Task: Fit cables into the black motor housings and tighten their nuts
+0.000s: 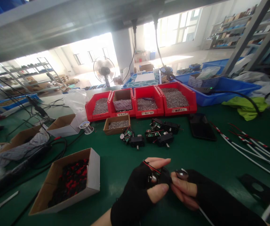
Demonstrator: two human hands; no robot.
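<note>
Low in the middle of the head view, my left hand [141,188], in a black fingerless glove, grips a small black electronic assembly [164,176]. A thin red wire, a bit of green board and a shiny round part show on it. My right hand [186,186], gloved alike, is closed against the right side of the assembly. At its fingertips is a shiny, rounded metal piece [182,173]. A thin white cable [205,216] comes out below that hand; its other end is hidden. Similar black assemblies with green boards [162,135] lie further back on the green mat.
Red bins [149,110] of small metal parts line the back, with a small carton [116,124] before them. At left stand a box of black and red pieces [94,171], a solder spool [86,127] and a wrench [7,201]. White cables [250,144] and a dark tablet-like slab [202,127] lie right.
</note>
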